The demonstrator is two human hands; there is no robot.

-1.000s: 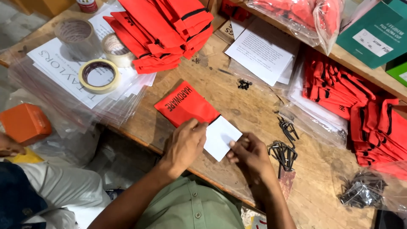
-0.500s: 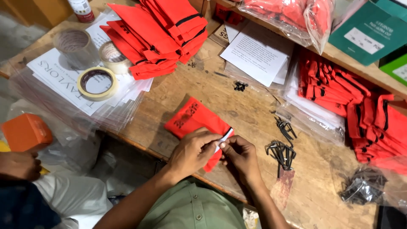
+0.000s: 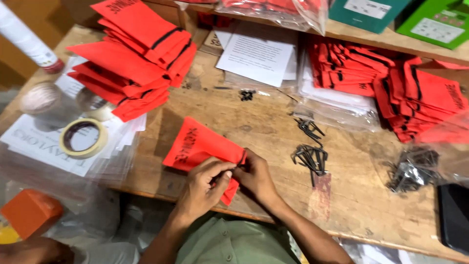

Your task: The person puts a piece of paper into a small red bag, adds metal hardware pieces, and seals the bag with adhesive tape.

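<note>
Scuffed wooden worktop [image 3: 273, 129], strewn with stacks of orange fabric pouches [image 3: 132, 63], roll of cream tape [image 3: 84, 138] and small black metal clips [image 3: 309, 156], bearing near its front edge one flat orange black-lettered fabric pouch [image 3: 198, 146], its right end pinched by left hand [image 3: 202, 188] and right hand [image 3: 256, 178].

Head-worn view, close above workbench [image 3: 273, 132]

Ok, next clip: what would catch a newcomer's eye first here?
The bright red pouch at the wooden bench's near edge, with the left hand and right hand pinching its right end together. Next, the red pouch stacks, one far left and one far right. A tape roll lies to the left, black clips to the right of the hands.
</note>
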